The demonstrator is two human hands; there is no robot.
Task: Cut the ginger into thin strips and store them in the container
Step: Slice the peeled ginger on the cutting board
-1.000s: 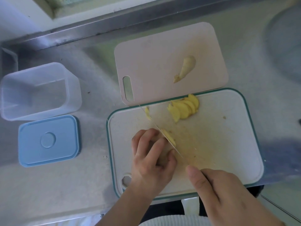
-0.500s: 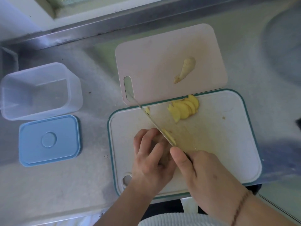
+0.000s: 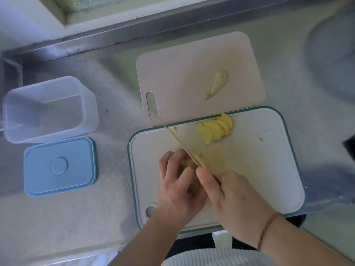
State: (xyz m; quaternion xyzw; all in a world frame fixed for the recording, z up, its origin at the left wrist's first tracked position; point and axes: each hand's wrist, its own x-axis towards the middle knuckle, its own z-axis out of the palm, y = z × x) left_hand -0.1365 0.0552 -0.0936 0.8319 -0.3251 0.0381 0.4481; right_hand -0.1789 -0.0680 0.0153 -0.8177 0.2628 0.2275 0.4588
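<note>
My left hand [image 3: 177, 186] holds a piece of ginger [image 3: 187, 163] down on the white, teal-rimmed cutting board [image 3: 269, 169], fingers curled over it. My right hand [image 3: 228, 194] grips a knife [image 3: 172, 134] whose blade lies against the ginger, a yellow slice clinging to it, the tip reaching out over the pink board. A fan of cut ginger slices [image 3: 216, 128] lies near the board's far edge. An unpeeled ginger piece [image 3: 218, 84] rests on the pink cutting board [image 3: 182, 70] behind. The clear container [image 3: 48, 108] stands open at the left.
The container's blue lid [image 3: 59, 166] lies flat in front of it on the steel counter [image 3: 96, 217]. A raised steel ledge and a window sill run along the back. A round sink shape shows at the far right.
My right hand has pushed the knife forward along the ginger, so the blade tip now reaches over the pink board. My left hand has stayed on the ginger.
</note>
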